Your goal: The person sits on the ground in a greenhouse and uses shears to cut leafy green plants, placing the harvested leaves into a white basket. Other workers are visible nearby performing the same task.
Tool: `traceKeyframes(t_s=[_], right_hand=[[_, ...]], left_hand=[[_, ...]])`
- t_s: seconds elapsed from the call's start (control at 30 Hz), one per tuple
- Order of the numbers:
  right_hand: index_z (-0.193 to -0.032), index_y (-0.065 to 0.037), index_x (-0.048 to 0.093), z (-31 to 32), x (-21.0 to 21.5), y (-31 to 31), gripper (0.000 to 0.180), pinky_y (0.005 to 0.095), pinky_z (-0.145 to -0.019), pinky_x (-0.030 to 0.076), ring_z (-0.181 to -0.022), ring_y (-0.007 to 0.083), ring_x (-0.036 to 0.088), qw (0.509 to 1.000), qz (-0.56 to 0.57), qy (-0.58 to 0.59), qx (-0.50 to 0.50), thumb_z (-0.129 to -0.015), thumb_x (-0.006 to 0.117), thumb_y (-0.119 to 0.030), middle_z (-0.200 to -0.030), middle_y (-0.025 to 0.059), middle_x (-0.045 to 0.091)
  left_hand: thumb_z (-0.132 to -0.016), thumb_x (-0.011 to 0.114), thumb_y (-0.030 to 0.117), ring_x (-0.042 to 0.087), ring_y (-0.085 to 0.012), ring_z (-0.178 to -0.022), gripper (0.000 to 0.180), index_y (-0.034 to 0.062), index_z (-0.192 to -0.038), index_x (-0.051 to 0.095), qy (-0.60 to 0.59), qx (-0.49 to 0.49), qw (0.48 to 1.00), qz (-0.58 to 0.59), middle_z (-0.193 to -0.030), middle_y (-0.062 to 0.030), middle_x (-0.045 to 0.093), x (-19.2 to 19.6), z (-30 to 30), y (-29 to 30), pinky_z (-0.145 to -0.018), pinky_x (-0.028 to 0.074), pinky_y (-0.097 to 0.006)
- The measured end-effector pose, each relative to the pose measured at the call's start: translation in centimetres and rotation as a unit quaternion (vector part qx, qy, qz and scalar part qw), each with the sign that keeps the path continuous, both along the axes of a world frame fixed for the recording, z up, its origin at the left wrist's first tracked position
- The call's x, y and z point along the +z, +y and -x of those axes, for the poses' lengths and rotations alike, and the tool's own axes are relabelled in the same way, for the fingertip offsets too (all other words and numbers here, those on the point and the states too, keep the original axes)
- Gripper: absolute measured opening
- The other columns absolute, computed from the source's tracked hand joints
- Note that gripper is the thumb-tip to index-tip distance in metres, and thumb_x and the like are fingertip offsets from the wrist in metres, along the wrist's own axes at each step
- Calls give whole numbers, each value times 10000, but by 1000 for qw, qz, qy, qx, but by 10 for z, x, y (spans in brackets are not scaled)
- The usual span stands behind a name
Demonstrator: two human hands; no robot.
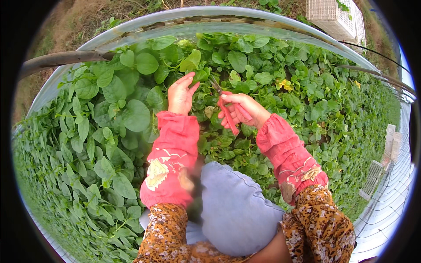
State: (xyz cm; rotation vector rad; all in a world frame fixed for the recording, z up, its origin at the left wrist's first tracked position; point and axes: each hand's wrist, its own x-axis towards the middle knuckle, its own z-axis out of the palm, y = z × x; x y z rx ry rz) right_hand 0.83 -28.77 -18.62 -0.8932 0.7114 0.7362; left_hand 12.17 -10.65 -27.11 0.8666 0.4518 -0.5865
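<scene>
Red-handled scissors (230, 117) sit in my right hand (245, 109), its fingers wrapped through and around the handles. The dark blades point up and to the left, among the leaves. Just left of the blades, my left hand (180, 97) is raised with its fingers stretched out and apart. A pale yellow-green leaf (190, 61) stands just beyond its fingertips, and I see nothing held in that hand. Broad green leaves (137, 115) of low leafy plants surround both hands. Pink sleeve covers are on both forearms.
Dense leafy plants (66, 175) spread left and right. A curved pole (66, 60) crosses at the upper left, and plastic sheeting (175, 30) edges the bed at the far side. White crates (335, 19) stand outside it; another crate (372, 177) lies at the right.
</scene>
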Motion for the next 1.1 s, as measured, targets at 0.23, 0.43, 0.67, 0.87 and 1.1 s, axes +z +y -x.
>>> traceKeyframes(t_s=[0.23,0.43,0.67,0.87,1.1], right_hand=[[-1058,-31,506,-26,-22,17,409,403,-611,549,-669,299,653,998,-44,-7,-34,-894,571,-400,-847,171,623],[-998,-32,555,-22,-24,18,344,330,-493,509,-528,198,587,998,-9,-24,-60,-871,625,-344,-725,91,596],[-1134,-27,534,7,-18,0,385,388,-621,564,-646,243,646,997,2,-40,-63,-922,557,-348,-820,113,627],[-1218,-12,490,21,-3,-20,438,444,-709,560,-738,295,668,993,-28,-56,-102,-932,527,-341,-895,148,635],[-1122,-26,512,-6,-21,0,424,378,-595,562,-641,244,656,997,58,-55,-22,-893,584,-376,-814,119,638]], left_hand=[[-852,660,93,572,-224,-996,200,30,-1028,587,97,101,989,39,-1065,-85,615,0,-9,6,-901,498,-436],[-837,719,232,573,-215,-902,287,77,-1031,576,96,162,982,26,-1033,-44,592,3,-10,8,-810,506,-396],[-799,752,332,562,-204,-769,283,114,-880,589,90,204,967,122,-748,-25,575,29,-1,25,-746,502,-378],[-824,624,32,602,-202,-830,279,-12,-1097,594,-111,151,982,38,-968,-93,632,78,21,52,-877,508,-392],[-716,531,-104,607,-235,-819,379,18,-1049,665,-500,-121,716,-472,-920,-103,614,80,24,30,-756,474,-323]])
